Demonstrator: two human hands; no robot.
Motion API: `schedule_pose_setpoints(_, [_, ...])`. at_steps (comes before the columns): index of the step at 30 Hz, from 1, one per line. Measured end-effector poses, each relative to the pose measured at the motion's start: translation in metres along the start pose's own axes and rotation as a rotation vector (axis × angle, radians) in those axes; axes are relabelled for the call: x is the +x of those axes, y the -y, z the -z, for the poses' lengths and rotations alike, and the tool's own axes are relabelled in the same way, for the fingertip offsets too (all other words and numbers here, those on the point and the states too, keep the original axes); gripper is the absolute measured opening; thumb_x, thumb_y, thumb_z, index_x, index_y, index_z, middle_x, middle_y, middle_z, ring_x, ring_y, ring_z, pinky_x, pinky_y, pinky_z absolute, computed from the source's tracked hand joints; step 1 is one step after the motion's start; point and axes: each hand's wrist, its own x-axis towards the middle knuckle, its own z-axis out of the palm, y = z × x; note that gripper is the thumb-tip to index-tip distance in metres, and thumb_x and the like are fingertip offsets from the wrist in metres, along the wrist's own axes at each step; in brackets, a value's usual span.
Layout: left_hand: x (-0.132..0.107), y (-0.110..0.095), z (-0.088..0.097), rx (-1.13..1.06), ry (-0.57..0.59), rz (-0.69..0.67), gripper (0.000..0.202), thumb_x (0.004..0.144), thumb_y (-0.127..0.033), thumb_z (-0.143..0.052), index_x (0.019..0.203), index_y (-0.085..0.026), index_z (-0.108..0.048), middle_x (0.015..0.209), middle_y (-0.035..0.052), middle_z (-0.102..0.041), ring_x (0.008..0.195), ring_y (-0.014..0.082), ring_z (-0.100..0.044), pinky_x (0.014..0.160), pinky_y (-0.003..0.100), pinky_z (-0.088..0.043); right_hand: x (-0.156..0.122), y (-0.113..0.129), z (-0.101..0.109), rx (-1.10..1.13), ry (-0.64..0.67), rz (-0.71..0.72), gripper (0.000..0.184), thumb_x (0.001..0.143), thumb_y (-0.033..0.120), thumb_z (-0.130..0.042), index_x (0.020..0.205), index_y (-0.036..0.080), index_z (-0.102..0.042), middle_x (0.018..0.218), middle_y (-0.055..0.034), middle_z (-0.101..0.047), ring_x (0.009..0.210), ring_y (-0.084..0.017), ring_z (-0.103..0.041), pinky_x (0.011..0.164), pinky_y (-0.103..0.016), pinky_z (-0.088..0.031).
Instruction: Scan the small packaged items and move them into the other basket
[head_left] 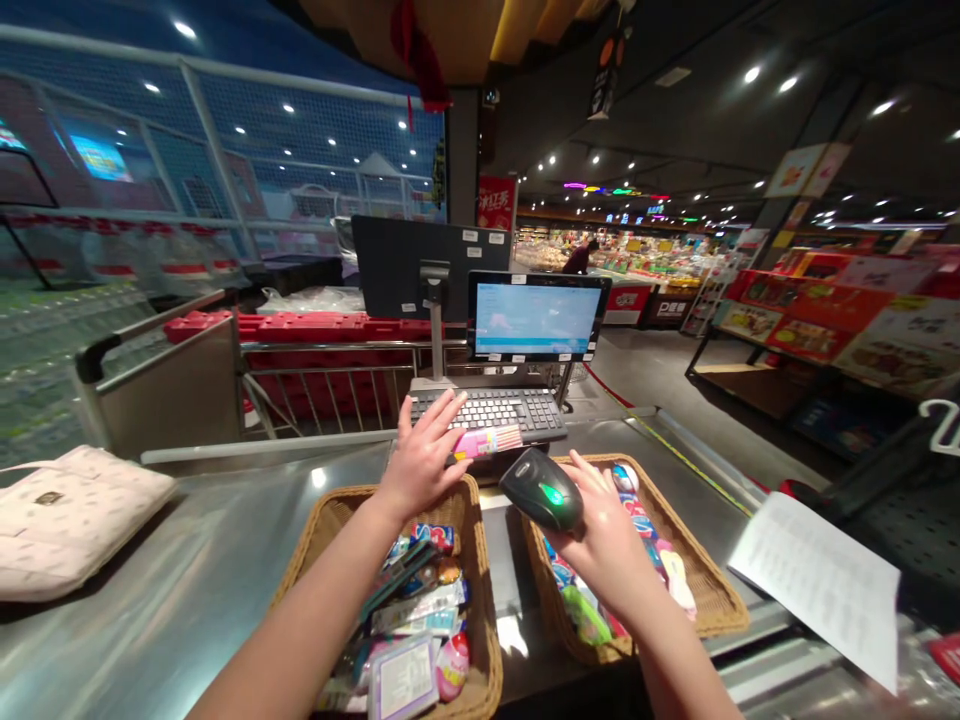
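Note:
My left hand [426,455] is over the left side of a black keyboard [517,408], its fingers stretched towards the keys. A small pink packet with a striped end [489,441] is held at its thumb side; the exact grip is partly hidden. In my right hand [609,515] is a black barcode scanner [541,490] with a green light on top, its head pointing left towards the packet. Below my left hand stands a wicker basket [491,640] with several small packaged goods. Another wicker basket [724,600], also holding packaged goods, lies beneath my right hand and forearm.
Behind the keyboard stands a lit monitor [536,318], with a second dark screen [405,265] seen from behind. A pale bag [71,520] lies on the metal counter [225,540] at left. Paper sheets [817,580] lie at right.

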Motion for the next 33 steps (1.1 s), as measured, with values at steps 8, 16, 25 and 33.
schedule_pose_setpoints(8, [-0.012,0.007,0.008,0.004,-0.008,0.021,0.018,0.085,-0.032,-0.061,0.097,-0.020,-0.068,0.150,0.0119,-0.045,0.140,0.0318,-0.040,0.119,0.063,-0.003,0.001,0.008,-0.008,-0.008,0.021,0.014,0.040,0.076,0.016,-0.059,0.116,0.022,-0.066,0.127,-0.0096,-0.064,0.139,-0.036,-0.039,0.114,-0.064,-0.027])
schedule_pose_setpoints(16, [-0.043,0.022,0.008,0.033,0.021,0.063,0.016,0.085,-0.032,-0.060,0.095,-0.020,-0.066,0.149,0.0130,-0.045,0.139,0.0310,-0.040,0.118,0.063,-0.003,0.005,0.020,-0.014,0.014,0.017,0.060,0.036,0.077,0.015,-0.061,0.112,0.022,-0.068,0.124,-0.0090,-0.065,0.134,-0.034,-0.046,0.115,-0.058,-0.031])
schedule_pose_setpoints(25, [-0.103,0.034,0.001,0.005,0.177,0.167,0.012,0.083,-0.025,-0.063,0.093,-0.019,-0.066,0.149,0.0154,-0.045,0.140,0.0326,-0.038,0.115,0.068,-0.006,0.009,0.026,-0.035,0.063,0.088,0.082,0.034,0.078,0.018,-0.062,0.110,0.025,-0.069,0.124,-0.0087,-0.066,0.131,-0.036,-0.049,0.113,-0.065,-0.030])
schedule_pose_setpoints(33, [-0.159,0.047,-0.017,0.018,0.282,0.223,0.012,0.084,-0.030,-0.062,0.086,-0.018,-0.063,0.151,0.0142,-0.042,0.142,0.0311,-0.035,0.117,0.066,-0.001,0.015,0.033,-0.056,0.106,0.169,0.054,0.028,0.079,0.022,-0.063,0.106,0.022,-0.070,0.125,-0.0092,-0.065,0.134,-0.037,-0.046,0.113,-0.065,-0.026])
